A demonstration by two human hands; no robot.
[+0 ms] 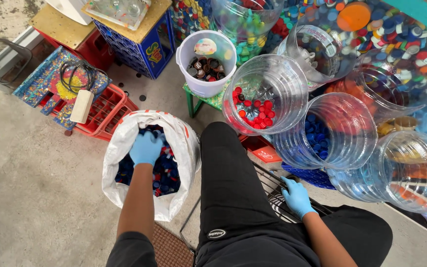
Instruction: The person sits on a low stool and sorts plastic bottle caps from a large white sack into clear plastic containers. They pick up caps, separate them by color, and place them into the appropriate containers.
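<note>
- Head view, looking down past the person's black-trousered leg onto a concrete floor.
- Left hand, in a blue glove, is down inside the mouth of a white woven plastic sack. Fingers curl over the caps; whether they grip any cannot be told from here.
- The sack stands on the floor just left of the leg, rim rolled open. It holds mixed plastic bottle caps, mostly dark blue with some red.
- Right hand, also blue-gloved, lies on a black wire rack right of the leg, fingers bent and resting on the wires. Nothing visible in the grasp.
- Ahead of the knee: a large clear plastic jar lying tilted on its side, mouth towards the camera, red caps pooled inside.
- Just right of it, a second clear tilted jar with blue caps inside.
- Further right, a third clear jar; contents look orange and yellowish, blurred through the wall.
- Behind the red-cap jar: a white plastic bucket of dark brown and black caps, standing on a small green stool.
- Left: a red plastic crate, next to the sack, with a painted multicoloured board and a coiled black cable on top.
- Top centre: a blue plastic crate under a yellow board.
- Top right: a heap of loose mixed-colour caps.
</note>
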